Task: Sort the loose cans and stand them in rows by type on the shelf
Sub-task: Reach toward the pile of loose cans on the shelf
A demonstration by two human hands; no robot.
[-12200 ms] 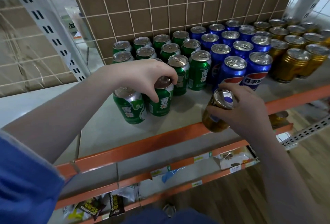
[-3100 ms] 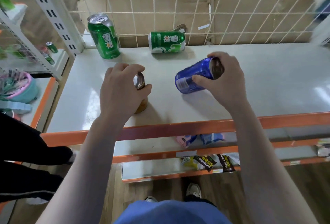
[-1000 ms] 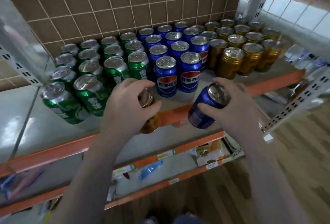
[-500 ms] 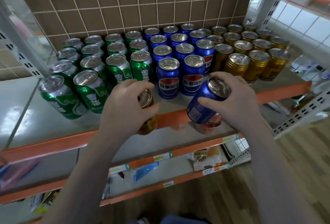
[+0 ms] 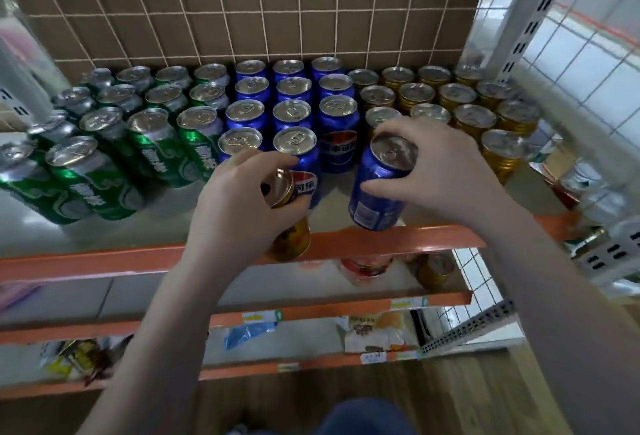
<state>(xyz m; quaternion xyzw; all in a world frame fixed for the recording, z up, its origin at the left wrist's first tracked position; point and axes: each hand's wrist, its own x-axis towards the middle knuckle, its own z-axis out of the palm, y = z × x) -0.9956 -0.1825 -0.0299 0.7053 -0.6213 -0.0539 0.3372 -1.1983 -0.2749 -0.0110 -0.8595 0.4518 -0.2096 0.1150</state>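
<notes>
My left hand [image 5: 239, 206] grips a gold can [image 5: 291, 233] at the shelf's orange front lip [image 5: 433, 239]. A blue can [image 5: 377, 192], held near its top by my right hand [image 5: 440, 175], is tilted just above the shelf's front, in front of the third blue row. On the shelf stand rows of green cans [image 5: 156, 143] at the left, blue cans [image 5: 291, 112] in the middle and gold cans [image 5: 471, 116] at the right.
A wire grid over brown board [image 5: 242, 8] backs the shelf, and a white upright post [image 5: 519, 19] bounds it on the right. Bare shelf surface [image 5: 166, 226] lies in front of the green cans. Lower shelves hold snack packets [image 5: 377, 330] and two cans [image 5: 434, 270].
Both hands have moved forward and up over the shelf edge with their cans. The blue can now sits closer to the front of the blue rows.
</notes>
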